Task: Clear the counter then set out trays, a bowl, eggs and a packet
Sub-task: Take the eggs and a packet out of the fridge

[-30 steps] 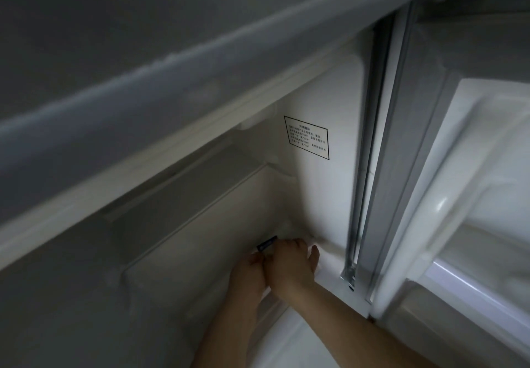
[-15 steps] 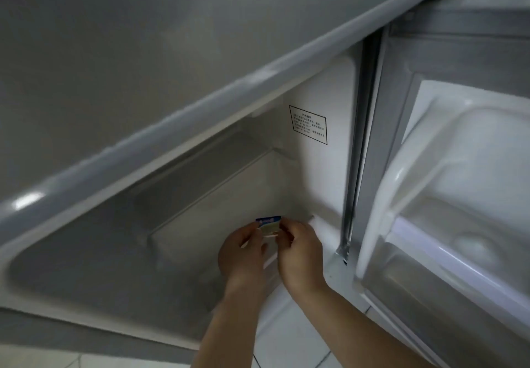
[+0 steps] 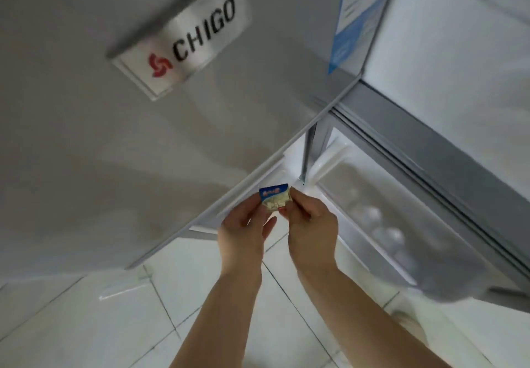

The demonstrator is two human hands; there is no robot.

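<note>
Both hands have drawn back out of the fridge compartment, bringing the packet (image 3: 274, 200) with them. Left hand (image 3: 243, 233) and right hand (image 3: 311, 225) each pinch an edge of this small blue-topped packet, held above the tiled floor (image 3: 120, 319). Behind stands the grey fridge (image 3: 94, 152) with its CHIGO badge (image 3: 183, 43); the open door (image 3: 430, 172) sits at right.

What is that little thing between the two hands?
In the head view, a small packet with a blue top sits between the left hand and the right hand. Both pinch its edges, in front of the open fridge.
</note>
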